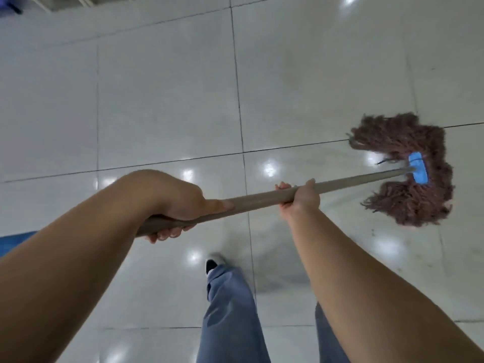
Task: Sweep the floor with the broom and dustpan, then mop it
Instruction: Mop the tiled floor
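Note:
A mop with a grey-brown handle [262, 199] runs from lower left to the right. Its head of brown yarn strands [408, 163], fixed in a blue clamp [418, 171], lies spread on the glossy tiled floor [157, 100] at the right. My left hand [170, 200] grips the near end of the handle, thumb laid along it. My right hand [301, 196] grips the handle farther down, closer to the mop head. No broom or dustpan is in view.
My legs in blue trousers [230, 310] and one shoe [213, 263] stand below the handle. A blue object [15, 241] shows at the left edge, another [9, 6] at the top left beside a slatted white thing [78, 1]. Faint marks dot the tiles at the right.

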Demonstrator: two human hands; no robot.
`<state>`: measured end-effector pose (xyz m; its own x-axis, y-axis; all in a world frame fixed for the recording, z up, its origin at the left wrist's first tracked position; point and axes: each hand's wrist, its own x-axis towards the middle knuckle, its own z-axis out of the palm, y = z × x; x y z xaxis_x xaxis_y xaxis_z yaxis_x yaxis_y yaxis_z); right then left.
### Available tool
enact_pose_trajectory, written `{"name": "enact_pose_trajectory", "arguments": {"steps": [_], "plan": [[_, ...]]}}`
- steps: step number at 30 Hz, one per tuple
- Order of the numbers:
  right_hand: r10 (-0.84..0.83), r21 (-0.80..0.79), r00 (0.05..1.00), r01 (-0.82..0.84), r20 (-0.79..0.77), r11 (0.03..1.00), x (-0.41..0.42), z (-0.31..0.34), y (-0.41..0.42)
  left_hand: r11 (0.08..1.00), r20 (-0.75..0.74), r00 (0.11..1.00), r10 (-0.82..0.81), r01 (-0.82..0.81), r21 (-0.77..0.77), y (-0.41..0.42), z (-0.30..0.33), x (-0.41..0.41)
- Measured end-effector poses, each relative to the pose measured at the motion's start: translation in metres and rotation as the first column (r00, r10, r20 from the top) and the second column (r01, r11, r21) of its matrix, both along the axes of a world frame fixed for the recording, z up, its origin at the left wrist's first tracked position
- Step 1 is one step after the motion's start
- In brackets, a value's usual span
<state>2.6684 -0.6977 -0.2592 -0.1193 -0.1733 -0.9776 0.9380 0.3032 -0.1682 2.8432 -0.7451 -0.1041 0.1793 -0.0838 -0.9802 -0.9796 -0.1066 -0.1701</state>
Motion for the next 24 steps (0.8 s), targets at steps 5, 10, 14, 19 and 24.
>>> {"name": "enact_pose_trajectory", "arguments": {"steps": [5,10,14,19,24], "plan": [[-0.075,0.004,0.991,0.076,-0.111,0.997,-0.193,-0.029,-0.018,0.997,-0.128,0.989,-0.08,0.08,-0.009,-0.033,-0.056,-0.201],[-0.223,-0.05,0.964,0.218,-0.146,0.975,-0.348,-0.034,-0.03,0.995,-0.254,0.962,-0.096,0.082,-0.064,-0.045,-0.086,-0.384],[-0.194,0.0,0.959,0.199,-0.208,0.98,-0.429,-0.036,-0.018,0.996,-0.361,0.929,-0.086,0.075,-0.044,-0.026,-0.092,-0.462],[-0.077,0.002,0.973,0.079,-0.216,0.997,-0.438,-0.035,0.007,0.999,-0.358,0.933,-0.047,0.039,-0.029,-0.004,-0.101,-0.448],[0.165,-0.026,0.981,-0.169,-0.103,0.985,-0.324,-0.024,0.036,1.0,-0.285,0.959,-0.004,-0.002,-0.02,0.024,-0.098,-0.318]]}}
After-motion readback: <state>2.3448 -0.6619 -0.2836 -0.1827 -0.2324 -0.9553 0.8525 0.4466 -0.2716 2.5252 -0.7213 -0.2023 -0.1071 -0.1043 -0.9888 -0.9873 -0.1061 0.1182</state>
